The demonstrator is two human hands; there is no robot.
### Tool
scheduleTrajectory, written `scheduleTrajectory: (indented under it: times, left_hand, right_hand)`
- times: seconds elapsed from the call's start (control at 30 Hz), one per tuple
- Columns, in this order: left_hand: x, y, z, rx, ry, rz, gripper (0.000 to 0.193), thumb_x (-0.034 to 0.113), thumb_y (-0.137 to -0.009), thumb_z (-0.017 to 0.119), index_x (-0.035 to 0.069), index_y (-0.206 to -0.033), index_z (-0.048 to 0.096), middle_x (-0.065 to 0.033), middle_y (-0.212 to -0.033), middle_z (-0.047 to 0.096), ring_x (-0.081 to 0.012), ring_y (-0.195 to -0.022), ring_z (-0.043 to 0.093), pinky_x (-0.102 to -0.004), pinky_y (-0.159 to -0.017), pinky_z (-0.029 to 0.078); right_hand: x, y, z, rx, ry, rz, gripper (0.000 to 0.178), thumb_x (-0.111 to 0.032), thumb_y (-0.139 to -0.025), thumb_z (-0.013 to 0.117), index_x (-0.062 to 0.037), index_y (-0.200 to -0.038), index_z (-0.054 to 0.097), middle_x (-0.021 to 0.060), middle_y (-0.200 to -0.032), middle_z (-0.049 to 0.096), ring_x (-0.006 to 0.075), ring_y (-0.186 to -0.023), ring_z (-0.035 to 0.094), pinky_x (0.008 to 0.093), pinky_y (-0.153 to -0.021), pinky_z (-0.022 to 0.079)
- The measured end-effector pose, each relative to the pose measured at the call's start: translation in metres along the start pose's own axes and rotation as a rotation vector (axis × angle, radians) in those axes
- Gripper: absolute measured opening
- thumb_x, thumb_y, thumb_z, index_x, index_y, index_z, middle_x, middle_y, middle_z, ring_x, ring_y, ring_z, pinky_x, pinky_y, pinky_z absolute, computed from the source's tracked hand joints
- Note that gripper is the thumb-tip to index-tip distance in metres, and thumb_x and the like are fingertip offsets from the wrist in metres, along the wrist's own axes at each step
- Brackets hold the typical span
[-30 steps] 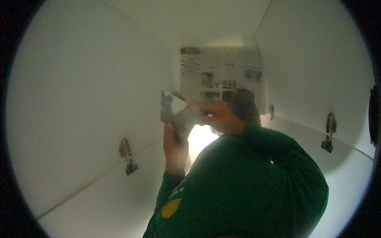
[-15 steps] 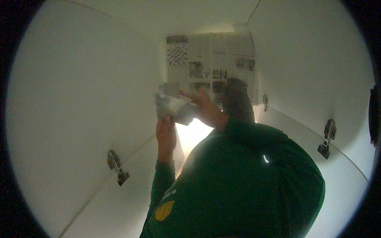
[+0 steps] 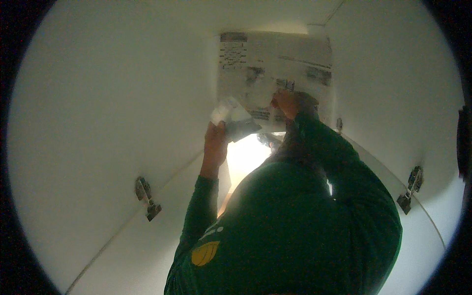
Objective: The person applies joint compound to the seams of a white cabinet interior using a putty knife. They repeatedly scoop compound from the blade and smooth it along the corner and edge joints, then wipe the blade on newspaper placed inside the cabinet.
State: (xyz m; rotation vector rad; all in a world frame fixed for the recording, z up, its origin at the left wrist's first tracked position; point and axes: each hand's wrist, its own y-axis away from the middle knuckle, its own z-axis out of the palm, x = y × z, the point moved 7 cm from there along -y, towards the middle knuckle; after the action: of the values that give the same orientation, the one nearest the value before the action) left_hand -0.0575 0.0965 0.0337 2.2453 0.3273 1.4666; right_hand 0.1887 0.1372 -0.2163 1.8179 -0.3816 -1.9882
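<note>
My left hand [image 3: 215, 147] grips the lower left edge of a folded white-and-grey piece [image 3: 238, 118] that looks like paper or film. It is tilted, and its exact kind is too blurred to tell. Further right, my right hand [image 3: 286, 104] is closed, its fingers curled over the newspaper sheet [image 3: 270, 51]. Whatever those fingers hold, if anything, is too small and dim to make out. The newspaper lies flat at the far end between the white panels, its near part covered by my right hand and the folded piece.
White panels rise on both sides, with a metal hinge [image 3: 147, 198] on the left and another hinge [image 3: 411, 190] on the right. A smaller hinge [image 3: 339, 124] sits further in on the right. Bright light [image 3: 246, 158] shows below the newspaper.
My right hand has left the folded piece and moved right, over the newspaper, with its fingers now curled. My left hand still holds the piece, slightly further right and up.
</note>
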Motion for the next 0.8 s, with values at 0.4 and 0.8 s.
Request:
scheduleTrajectory:
  times: [0.4,0.8]
  left_hand:
    - [0.069,0.008,-0.047,0.086,0.571,-0.021,0.039,0.018,-0.096,0.043,-0.002,-0.13,0.049,-0.0142,-0.126,0.057,-0.0232,-0.114,0.056,-0.0342,-0.098,0.044]
    - [0.102,0.01,-0.07,0.079,0.508,0.064,0.038,0.02,-0.095,0.046,-0.003,-0.124,0.054,-0.0108,-0.113,0.061,-0.0178,-0.101,0.058,-0.0308,-0.09,0.047]
  right_hand:
    - [-0.243,0.086,0.043,-0.14,0.324,-0.481,0.052,-0.007,-0.086,0.051,-0.0112,-0.138,0.046,0.0202,-0.122,0.056,0.0308,-0.086,0.06,0.041,-0.08,0.05]
    - [-0.332,0.135,0.095,-0.308,0.712,-0.896,0.067,0.001,-0.082,0.044,-0.0153,-0.146,0.034,0.0198,-0.121,0.055,0.0369,-0.105,0.057,0.0453,-0.092,0.048]
